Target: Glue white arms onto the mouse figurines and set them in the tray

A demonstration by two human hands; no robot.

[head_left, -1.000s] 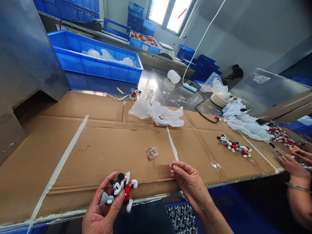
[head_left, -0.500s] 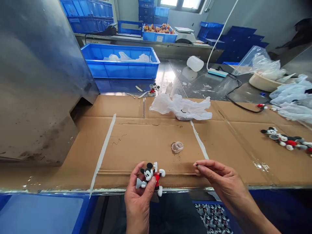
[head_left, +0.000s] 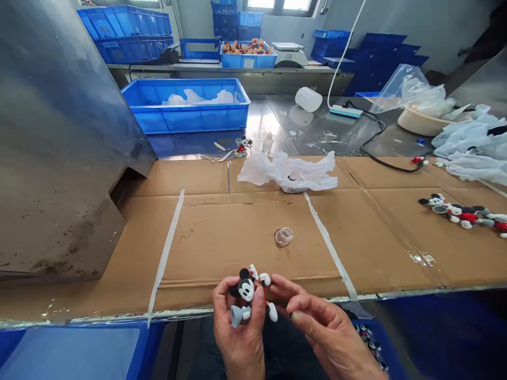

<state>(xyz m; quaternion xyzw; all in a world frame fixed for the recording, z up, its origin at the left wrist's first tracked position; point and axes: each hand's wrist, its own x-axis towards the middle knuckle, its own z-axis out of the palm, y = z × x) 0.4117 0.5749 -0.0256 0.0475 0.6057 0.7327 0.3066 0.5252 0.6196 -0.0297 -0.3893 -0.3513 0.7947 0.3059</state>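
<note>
While our left hand (head_left: 237, 338) clamps the Mickey Mouse figurine (head_left: 246, 290) at lower centre, over the near edge of the cardboard sheet (head_left: 233, 237), our right hand (head_left: 327, 338) pinches something too small to tell just beside it, with open cardboard beyond.

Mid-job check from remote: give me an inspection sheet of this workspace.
Surface: cardboard sheets taped with white tape over a steel bench.
Job's things: Mickey Mouse figurine with a grey cone piece.
Hands: left hand grips the figurine; right hand beside it, pinching something too small to tell.
Clutter: crumpled plastic film, clear ring, row of figurines.
Cables: black cable and white cable by a power strip.
Surroundings: blue crate holding plastic bags, digital scale behind.
</note>
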